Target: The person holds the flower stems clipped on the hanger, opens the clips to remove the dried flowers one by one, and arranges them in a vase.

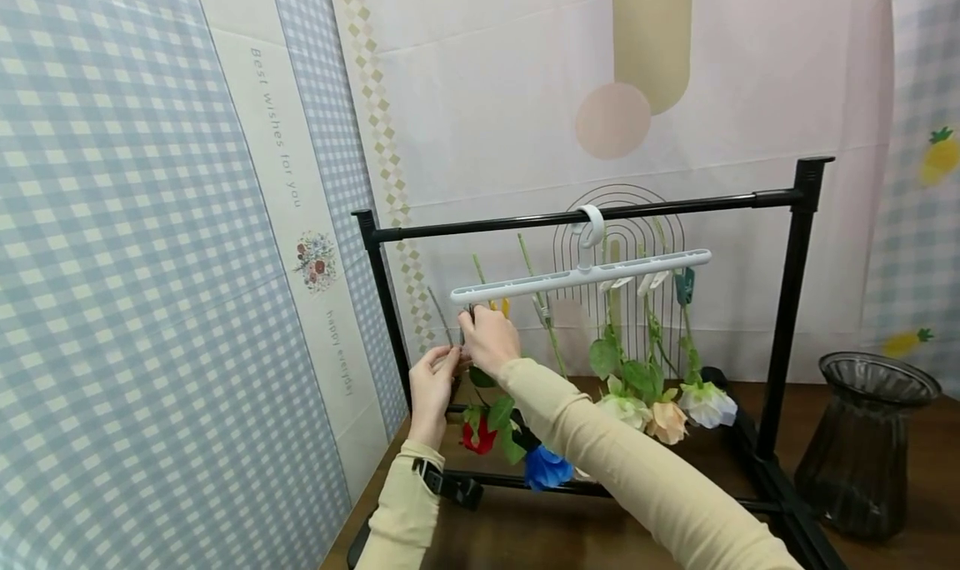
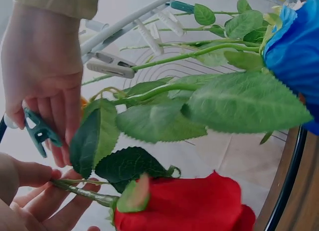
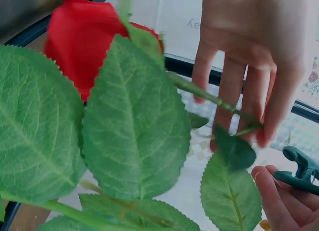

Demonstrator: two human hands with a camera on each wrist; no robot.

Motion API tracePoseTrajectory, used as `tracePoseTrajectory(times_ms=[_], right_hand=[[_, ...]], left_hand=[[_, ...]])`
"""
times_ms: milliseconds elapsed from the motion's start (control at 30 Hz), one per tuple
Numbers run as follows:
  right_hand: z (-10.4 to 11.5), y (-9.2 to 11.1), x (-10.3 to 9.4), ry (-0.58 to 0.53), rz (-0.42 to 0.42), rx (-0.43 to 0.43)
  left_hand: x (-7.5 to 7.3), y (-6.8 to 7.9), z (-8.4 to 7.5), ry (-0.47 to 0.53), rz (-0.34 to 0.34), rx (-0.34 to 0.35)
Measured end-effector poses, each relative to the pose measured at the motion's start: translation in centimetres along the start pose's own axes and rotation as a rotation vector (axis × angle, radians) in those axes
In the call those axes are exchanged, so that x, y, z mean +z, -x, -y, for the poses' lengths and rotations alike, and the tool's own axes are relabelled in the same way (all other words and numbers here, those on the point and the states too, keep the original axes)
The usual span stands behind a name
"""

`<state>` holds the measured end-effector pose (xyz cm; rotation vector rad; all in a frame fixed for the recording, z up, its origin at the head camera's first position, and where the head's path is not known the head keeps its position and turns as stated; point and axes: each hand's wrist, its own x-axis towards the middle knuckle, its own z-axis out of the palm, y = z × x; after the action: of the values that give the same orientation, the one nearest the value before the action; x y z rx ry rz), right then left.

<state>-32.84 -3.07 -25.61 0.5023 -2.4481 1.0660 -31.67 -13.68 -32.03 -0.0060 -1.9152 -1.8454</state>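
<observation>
In the head view my left hand (image 1: 431,387) is below the left end of a pale hanger (image 1: 517,287). It pinches the stem of a red artificial rose (image 2: 184,203) between thumb and fingers, the bloom off to one side. My right hand (image 1: 491,341), just under the hanger's end, holds a dark green clothespin (image 2: 37,131) between thumb and fingers. The rose stem and the clothespin are apart in the left wrist view. A blue rose (image 1: 547,467) hangs upside down close by, its stem in a grey-white clothespin (image 2: 110,65).
The hanger hooks over a black rack's top bar (image 1: 487,222). White (image 1: 708,403) and peach flowers (image 1: 666,422) hang head down at its right half. A dark glass vase (image 1: 858,453) stands right of the rack on the brown table. A patterned curtain (image 1: 150,220) is at left.
</observation>
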Motion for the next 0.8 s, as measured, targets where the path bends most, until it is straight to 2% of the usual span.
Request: tracePoseTrajectory(times_ms=[133,300,400,467,567,633,800], right_hand=[[-0.3,-0.1,0.2,-0.037,0.063,0.023],[-0.8,-1.1,0.3,-0.084,0.150,0.098],[-0.5,-1.5,-0.5,-0.126,0.245,0.131],[-0.3,-1.5,-1.6,-0.112,0.305,0.131],[0.4,-1.0,-3.5,-0.015,0.359,0.041],[1.1,-0.3,-5.0,0.086,0.353,-0.048],[2.5,3.3,-8.7,0.260,0.208,-0.255]], left_hand=[[-0.4,0.3,0.0,0.041,-0.049,0.049],[-0.8,0.3,0.3,0.067,-0.096,0.175],[-1.3,0.7,0.0,0.042,-0.124,0.244],[-1.4,1.1,-0.4,0.014,-0.130,0.287],[-1.6,1.7,-0.9,-0.057,-0.142,0.363],[-1.8,2.1,-1.3,-0.117,-0.155,0.411],[-2.0,3.4,-1.8,-0.206,-0.168,0.520]])
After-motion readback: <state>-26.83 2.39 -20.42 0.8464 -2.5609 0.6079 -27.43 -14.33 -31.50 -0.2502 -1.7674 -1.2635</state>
